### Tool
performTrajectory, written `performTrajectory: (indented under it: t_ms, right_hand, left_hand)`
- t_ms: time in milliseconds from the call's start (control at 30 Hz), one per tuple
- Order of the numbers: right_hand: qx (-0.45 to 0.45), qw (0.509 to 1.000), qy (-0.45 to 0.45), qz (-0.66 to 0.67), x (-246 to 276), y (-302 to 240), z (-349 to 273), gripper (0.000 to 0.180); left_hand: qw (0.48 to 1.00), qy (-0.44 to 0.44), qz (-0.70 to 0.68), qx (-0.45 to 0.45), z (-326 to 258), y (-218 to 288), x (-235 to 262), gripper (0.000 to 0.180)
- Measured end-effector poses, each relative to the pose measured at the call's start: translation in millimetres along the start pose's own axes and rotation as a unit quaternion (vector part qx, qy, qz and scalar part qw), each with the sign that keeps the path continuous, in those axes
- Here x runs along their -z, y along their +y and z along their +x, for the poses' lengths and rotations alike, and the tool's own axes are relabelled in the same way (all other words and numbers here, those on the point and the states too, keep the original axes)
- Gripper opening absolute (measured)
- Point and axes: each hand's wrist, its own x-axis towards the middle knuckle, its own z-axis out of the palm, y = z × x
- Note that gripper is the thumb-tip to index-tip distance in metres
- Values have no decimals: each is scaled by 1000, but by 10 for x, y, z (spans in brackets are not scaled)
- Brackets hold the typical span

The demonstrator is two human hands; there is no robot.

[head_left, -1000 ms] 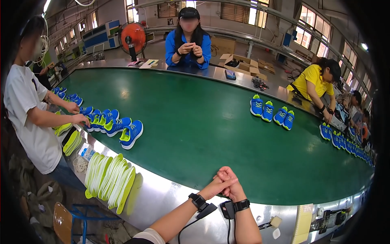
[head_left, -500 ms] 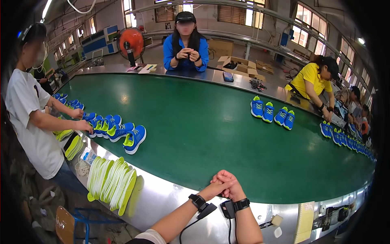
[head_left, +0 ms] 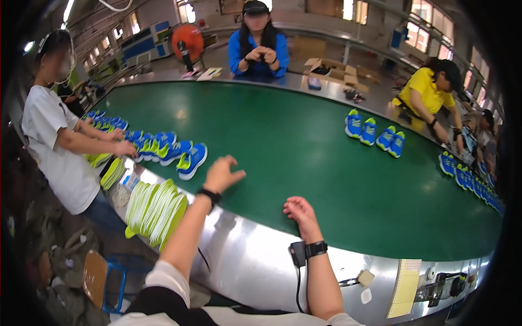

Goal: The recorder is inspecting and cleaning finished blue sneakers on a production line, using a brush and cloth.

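Observation:
My left hand (head_left: 222,174) reaches out over the green belt with its thumb and fingers apart, holding nothing. Just left of it is a blue sneaker (head_left: 192,161) with a lime lining and white sole, the nearest of a row; a gap still separates hand and shoe. My right hand (head_left: 302,214) hovers above the belt's near edge, its fingers loosely curled and its palm bare. Each wrist wears a black strap, and a small black box with a cable sits at the right one. By my left forearm lie lime insole-shaped boards wound with white laces (head_left: 155,209).
A worker in white (head_left: 57,144) handles sneakers at the left. Two pairs of sneakers (head_left: 375,133) rest across the green belt (head_left: 272,141). Another person in yellow (head_left: 427,98) works at far right beside more shoes. A yellow paper sheet (head_left: 405,288) lies on the metal edge.
My hands were clasped together and have come apart. The left one has moved left and forward toward the row of sneakers; the right stays near its place. The view has shifted slightly.

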Motion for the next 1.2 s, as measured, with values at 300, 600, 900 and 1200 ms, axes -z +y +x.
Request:
performTrajectory:
  t_ms: [300, 600, 900, 1200]
  right_hand:
    - [142, 958, 247, 8, -30, -118, 177, 49]
    - [576, 558, 381, -460, -31, -1392, -465, 83]
    - [727, 429, 129, -520, -1202, -2391, -742, 43]
    - [205, 863, -18, -460, -642, -718, -1456, 49]
  left_hand:
    - [939, -53, 234, 245, 495, -1114, 591, 112]
    - [906, -160, 221, 324, 708, -1860, 627, 142]
    - [914, -152, 218, 307, 708, -1619, 453, 80]
    - [984, -140, -110, -28, -809, 637, 1007, 84]
